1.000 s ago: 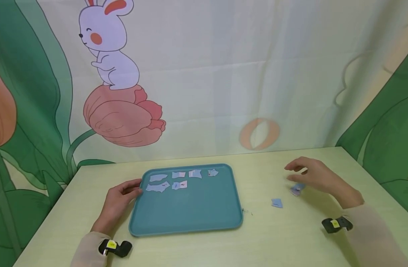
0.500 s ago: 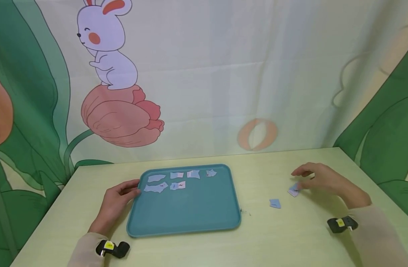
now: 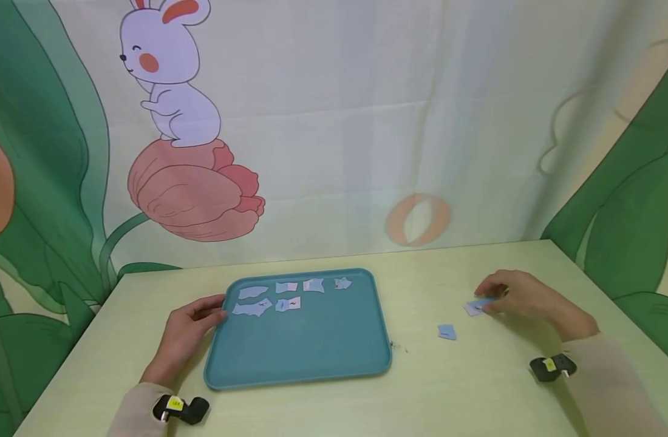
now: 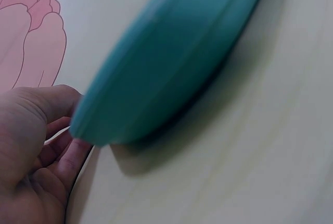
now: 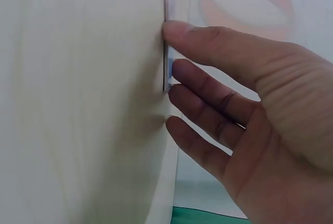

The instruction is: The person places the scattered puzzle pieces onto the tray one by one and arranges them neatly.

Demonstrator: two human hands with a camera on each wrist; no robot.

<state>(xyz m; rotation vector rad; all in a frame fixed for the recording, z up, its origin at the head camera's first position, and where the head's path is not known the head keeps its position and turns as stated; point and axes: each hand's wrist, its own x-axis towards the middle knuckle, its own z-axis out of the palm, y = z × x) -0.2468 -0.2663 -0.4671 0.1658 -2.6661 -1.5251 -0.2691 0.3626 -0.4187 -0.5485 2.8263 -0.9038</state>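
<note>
In the head view my left hand grips the left rim of a teal tray. The left wrist view shows the thumb over the tray's rim and fingers bent beneath. Torn pale-blue paper pieces lie in two rows in its upper left. To the tray's right, my right hand pinches a blue-and-white paper piece at the tabletop. That piece appears edge-on in the right wrist view, at the tips of my right hand. Another small blue paper piece lies nearer the tray.
The pale yellow table ends at a curtain printed with a rabbit and flowers. Small dark specks lie beside the tray's right edge. A small black camera sits on the right sleeve.
My right hand has come down over the blue-and-white paper piece, which has turned on the table and is now pinched. The left hand stays on the tray; the whole head view has shifted slightly.
</note>
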